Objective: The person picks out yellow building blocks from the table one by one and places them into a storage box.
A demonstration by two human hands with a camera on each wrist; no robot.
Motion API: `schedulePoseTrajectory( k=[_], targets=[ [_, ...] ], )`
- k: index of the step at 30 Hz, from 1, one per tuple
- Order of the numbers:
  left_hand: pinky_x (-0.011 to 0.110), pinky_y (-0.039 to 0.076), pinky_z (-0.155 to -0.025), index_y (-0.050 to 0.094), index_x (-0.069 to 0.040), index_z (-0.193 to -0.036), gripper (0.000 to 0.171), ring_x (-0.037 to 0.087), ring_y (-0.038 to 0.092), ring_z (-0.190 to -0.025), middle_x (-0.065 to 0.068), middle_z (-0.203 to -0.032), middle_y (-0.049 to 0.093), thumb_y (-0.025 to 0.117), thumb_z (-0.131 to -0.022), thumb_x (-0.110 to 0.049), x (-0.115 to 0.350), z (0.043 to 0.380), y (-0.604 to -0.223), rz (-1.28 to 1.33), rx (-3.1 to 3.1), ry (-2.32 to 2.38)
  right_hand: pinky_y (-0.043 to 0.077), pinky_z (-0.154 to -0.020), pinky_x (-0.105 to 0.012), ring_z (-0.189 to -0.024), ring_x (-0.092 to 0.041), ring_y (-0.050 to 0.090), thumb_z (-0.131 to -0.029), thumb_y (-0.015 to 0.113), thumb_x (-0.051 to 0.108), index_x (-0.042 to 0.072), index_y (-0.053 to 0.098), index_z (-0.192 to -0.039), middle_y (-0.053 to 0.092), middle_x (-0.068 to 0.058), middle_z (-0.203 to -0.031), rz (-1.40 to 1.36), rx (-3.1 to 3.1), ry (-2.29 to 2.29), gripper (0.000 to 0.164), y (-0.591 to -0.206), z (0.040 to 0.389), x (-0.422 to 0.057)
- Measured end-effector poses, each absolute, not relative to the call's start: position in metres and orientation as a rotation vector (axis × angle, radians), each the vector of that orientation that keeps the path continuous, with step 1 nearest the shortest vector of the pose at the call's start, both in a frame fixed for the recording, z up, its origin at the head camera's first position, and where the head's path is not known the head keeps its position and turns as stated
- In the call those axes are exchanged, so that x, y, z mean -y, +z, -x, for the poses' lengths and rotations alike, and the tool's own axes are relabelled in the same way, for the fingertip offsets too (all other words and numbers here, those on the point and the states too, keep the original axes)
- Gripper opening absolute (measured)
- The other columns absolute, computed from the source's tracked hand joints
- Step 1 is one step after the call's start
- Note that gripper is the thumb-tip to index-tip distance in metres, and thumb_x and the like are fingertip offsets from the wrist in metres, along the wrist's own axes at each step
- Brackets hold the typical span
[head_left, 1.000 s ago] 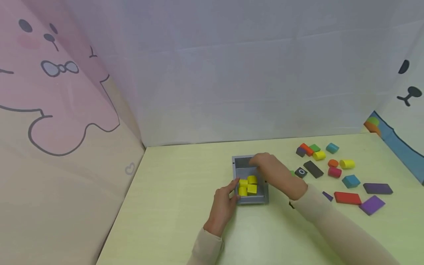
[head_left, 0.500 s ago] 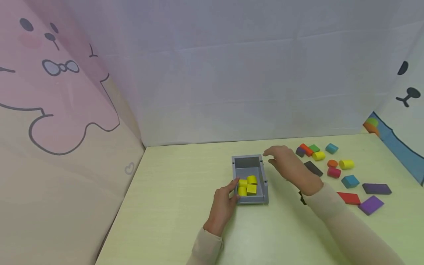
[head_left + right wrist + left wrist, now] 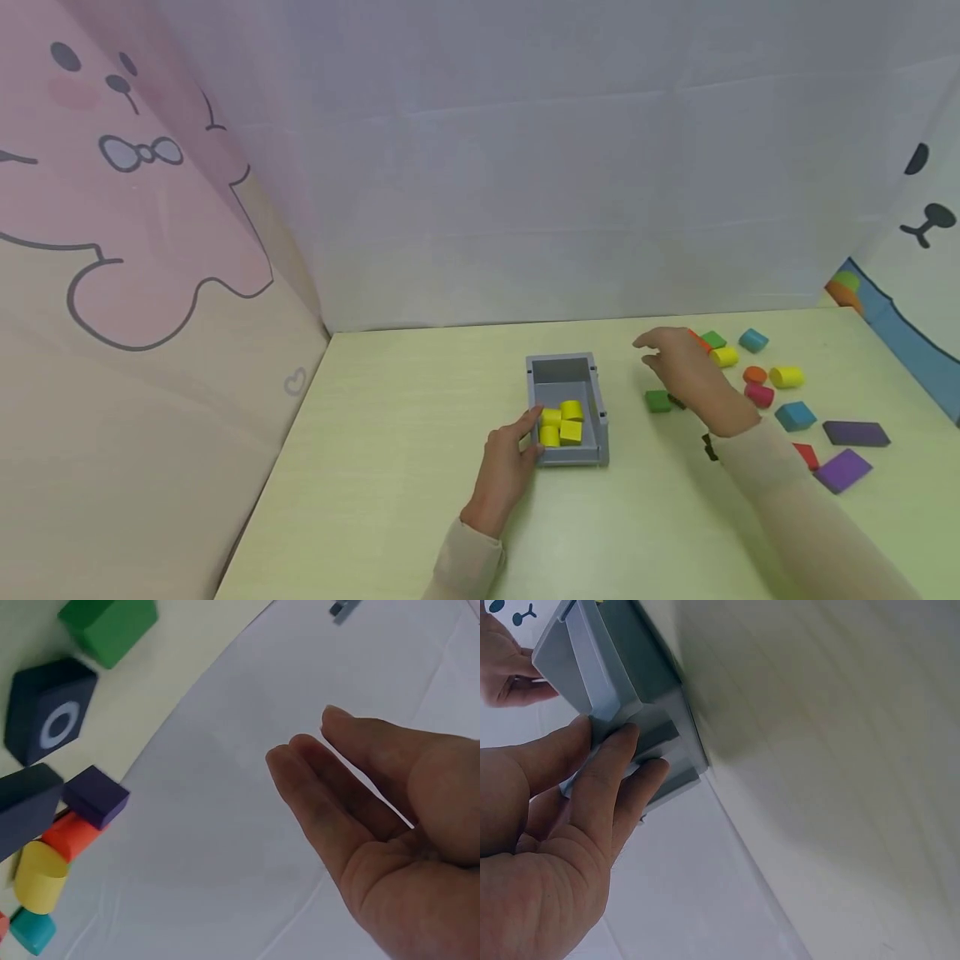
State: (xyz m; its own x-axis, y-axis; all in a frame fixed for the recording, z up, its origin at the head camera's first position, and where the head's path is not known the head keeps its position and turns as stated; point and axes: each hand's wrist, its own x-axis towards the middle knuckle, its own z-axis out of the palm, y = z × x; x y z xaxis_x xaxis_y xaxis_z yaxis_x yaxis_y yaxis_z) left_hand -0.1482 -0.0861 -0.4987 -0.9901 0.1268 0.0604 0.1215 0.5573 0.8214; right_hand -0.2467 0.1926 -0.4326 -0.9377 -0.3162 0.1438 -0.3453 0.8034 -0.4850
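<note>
My left hand (image 3: 501, 467) grips the near left side of a grey plastic box (image 3: 602, 442), thumb and fingers at its wall. Several yellow blocks (image 3: 571, 432) lie in the near half of that open-topped box. Above the table to the right of the box is my right hand (image 3: 693, 375), with nothing between its thumb and fingers. In the right wrist view its thumb and fingers stand apart. Near it lie a green block (image 3: 109, 630) and a dark block with a white ring (image 3: 49, 712).
Loose blocks cover the right side of the table: yellow cylinders (image 3: 787, 377), a blue block (image 3: 796, 416), a purple flat block (image 3: 843, 471) and a dark purple bar (image 3: 856, 433). A white curtain (image 3: 480, 208) hangs behind the table.
My right hand has moved from over the box rightward to the loose blocks. The left hand stays at the box, and the yellow blocks inside look the same.
</note>
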Motion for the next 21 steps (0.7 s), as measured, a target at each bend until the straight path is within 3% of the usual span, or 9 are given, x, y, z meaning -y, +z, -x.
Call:
schedulePoseTrajectory(
  k=[9, 16, 21],
  targets=[
    [0.049, 0.049, -0.113, 0.059, -0.003, -0.15, 0.061, 0.034, 0.058, -0.138, 0.014, -0.149, 0.06, 0.073, -0.092, 0.011, 0.086, 0.149, -0.5, -0.216, -2.761, 1.462, 0.058, -0.091, -0.063, -0.102, -0.05, 0.069, -0.093, 0.07, -0.01, -0.015, 0.069, -0.121, 0.069, -0.036, -0.119, -0.395, 2.943, 0.775, 0.028, -0.442, 0.256, -0.216],
    [0.049, 0.048, -0.114, 0.059, -0.003, -0.15, 0.061, 0.034, 0.058, -0.139, 0.013, -0.149, 0.06, 0.073, -0.092, 0.011, 0.086, 0.149, -0.501, -0.229, -2.759, 1.472, 0.052, -0.097, -0.07, -0.114, -0.058, 0.062, -0.097, 0.064, -0.007, -0.019, 0.065, -0.122, 0.065, -0.041, -0.123, -0.234, 2.895, 0.829, 0.027, -0.451, 0.26, -0.233],
    [0.048, 0.049, -0.113, 0.059, -0.004, -0.15, 0.061, 0.033, 0.058, -0.138, 0.013, -0.149, 0.06, 0.073, -0.092, 0.011, 0.087, 0.149, -0.501, -0.233, -2.765, 1.475, 0.053, -0.095, -0.069, -0.114, -0.059, 0.059, -0.097, 0.063, -0.008, -0.021, 0.063, -0.124, 0.061, -0.044, -0.126, -0.111, 2.909, 0.845, 0.029, -0.455, 0.263, -0.244]
  ],
)
